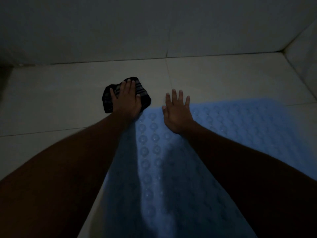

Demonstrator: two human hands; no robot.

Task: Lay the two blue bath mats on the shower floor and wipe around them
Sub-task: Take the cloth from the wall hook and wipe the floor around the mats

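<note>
A blue bath mat with round suction cups lies flat on the tiled shower floor, filling the lower middle and right of the view. I cannot make out a seam between two mats in the dim light. My left hand presses flat on a dark checked cloth on the tiles, just past the mat's far left corner. My right hand rests with straight spread fingers on the mat's far edge, its fingertips reaching onto the tile.
The shower wall rises close behind the cloth, and a second wall meets it at the far right corner. Bare tiles lie to the left of the mat. The light is very dim.
</note>
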